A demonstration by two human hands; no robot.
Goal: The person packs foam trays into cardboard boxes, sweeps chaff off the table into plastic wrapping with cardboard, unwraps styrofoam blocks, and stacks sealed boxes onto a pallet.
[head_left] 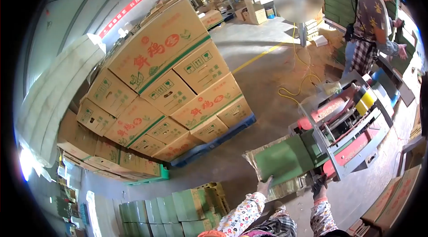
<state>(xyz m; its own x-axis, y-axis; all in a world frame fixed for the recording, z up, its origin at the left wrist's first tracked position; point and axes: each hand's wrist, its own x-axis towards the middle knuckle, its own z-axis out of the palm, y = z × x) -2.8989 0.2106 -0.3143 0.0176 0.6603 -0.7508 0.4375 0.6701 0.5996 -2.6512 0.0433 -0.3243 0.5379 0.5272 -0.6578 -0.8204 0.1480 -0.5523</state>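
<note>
A green box point(285, 160) lies at the near end of a machine point(343, 125) with red side belts and a grey frame. My left hand point(265, 186) rests at the box's near left edge, its fingers against the green side. Close to the frame's lower corner, beside the near red belt, is my right hand point(319, 187) in a dark glove; its fingers are too small and dark to make out. Worn cardboard point(285, 189) shows under and around the green box.
Printed cartons point(174, 90) stand stacked on a blue pallet point(214, 141) at left. Green boxes point(167, 210) sit at the bottom. A person point(372, 23) stands beyond the machine. Flat cartons point(394, 197) lie at lower right, and a yellow cable point(307, 76) crosses the floor.
</note>
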